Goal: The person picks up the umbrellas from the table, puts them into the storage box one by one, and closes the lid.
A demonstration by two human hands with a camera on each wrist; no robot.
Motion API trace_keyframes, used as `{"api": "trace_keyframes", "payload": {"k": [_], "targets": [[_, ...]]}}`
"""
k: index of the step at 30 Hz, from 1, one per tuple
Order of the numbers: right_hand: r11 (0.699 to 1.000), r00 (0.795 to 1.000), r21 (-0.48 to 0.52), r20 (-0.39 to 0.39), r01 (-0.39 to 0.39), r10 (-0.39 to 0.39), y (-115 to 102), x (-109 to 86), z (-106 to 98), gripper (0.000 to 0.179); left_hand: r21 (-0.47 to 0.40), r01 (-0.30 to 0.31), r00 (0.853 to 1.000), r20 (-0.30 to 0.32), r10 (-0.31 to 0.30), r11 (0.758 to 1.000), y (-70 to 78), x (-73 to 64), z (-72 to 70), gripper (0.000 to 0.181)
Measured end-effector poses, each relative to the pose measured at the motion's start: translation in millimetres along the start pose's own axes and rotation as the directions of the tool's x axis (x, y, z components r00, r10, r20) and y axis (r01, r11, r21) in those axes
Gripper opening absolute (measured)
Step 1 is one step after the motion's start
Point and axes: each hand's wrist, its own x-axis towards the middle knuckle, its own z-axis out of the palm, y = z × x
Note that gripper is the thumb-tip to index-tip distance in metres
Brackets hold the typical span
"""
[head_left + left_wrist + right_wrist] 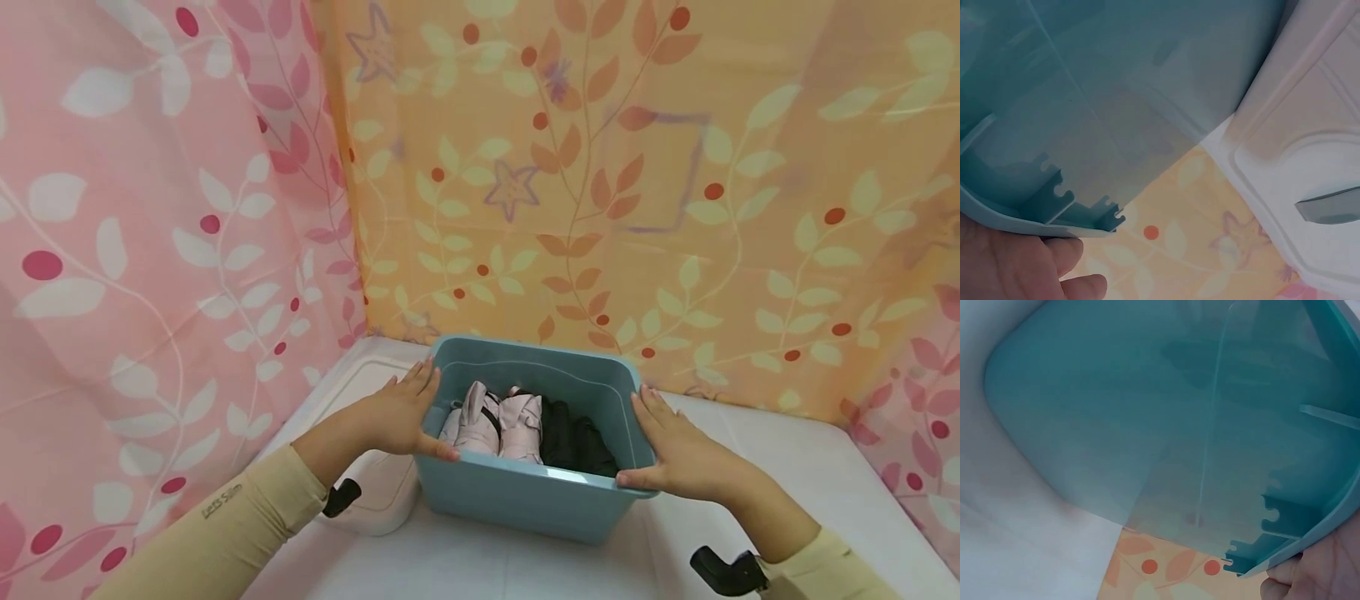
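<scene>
A blue plastic storage bin (525, 504) stands on the white surface. Inside it, pale pink folded fabric bundles (517, 425) with a black strap lie beside black fabric bundles (573, 442). My left hand (393, 412) rests on the bin's left rim, fingers extended toward the back and thumb at the front edge. On the opposite rim lies my right hand (678, 450), its fingers likewise stretched out and its thumb by the front right corner. Both wrist views look at the bin's outer wall (1116, 94), with notched ribs (1285, 515) under the rim close to the hands.
Left of the bin sits a white rounded box (375, 496), partly behind my left arm; a grey piece (1335, 206) shows on it in the left wrist view. Behind hangs an orange leaf-patterned cloth (465, 250); a pink one (150, 333) hangs at the left.
</scene>
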Motion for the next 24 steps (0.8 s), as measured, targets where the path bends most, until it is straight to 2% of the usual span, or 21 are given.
{"api": "trace_keyframes", "payload": {"k": [5, 9, 12, 15, 18, 21, 24], "targets": [[1.0, 1.0, -0.006, 0.01, -0.001, 0.002, -0.4, 0.1, 0.0, 0.116, -0.009, 0.017, 1.0, -0.013, -0.017, 1.0, 0.1, -2.4, 3.1, 0.131], [1.0, 1.0, -0.006, 0.017, 0.002, -0.002, -0.4, -0.2, -1.8, 0.116, -0.006, 0.008, 0.998, -0.054, -0.009, 1.0, -1.2, -6.8, 7.1, 0.125], [1.0, 1.0, 0.009, 0.021, 0.001, -0.002, -0.9, 1.3, -2.7, 0.116, -0.031, 0.0, 0.997, -0.082, -0.002, 1.0, -7.4, -13.8, 8.7, 0.117], [1.0, 1.0, 0.02, 0.019, 0.005, -0.005, -1.5, 1.9, -2.7, 0.116, -0.104, 0.004, 0.995, -0.102, -0.014, 0.995, -20.9, -21.9, 10.5, 0.108], [1.0, 1.0, 0.022, 0.017, 0.007, -0.007, -1.7, 1.6, -3.1, 0.116, -0.201, 0.028, 0.99, -0.133, -0.055, 0.979, -40.0, -30.5, 11.8, 0.102], [1.0, 1.0, 0.025, 0.025, -0.004, 0.003, -1.8, 0.7, -3.0, 0.116, -0.304, 0.058, 0.98, -0.165, -0.113, 0.951, -60.7, -39.8, 12.6, 0.098], [1.0, 1.0, 0.029, 0.031, -0.007, 0.006, -1.5, -0.4, -3.1, 0.116, -0.401, 0.099, 0.965, -0.184, -0.186, 0.911, -80.0, -48.2, 17.0, 0.094]]}}
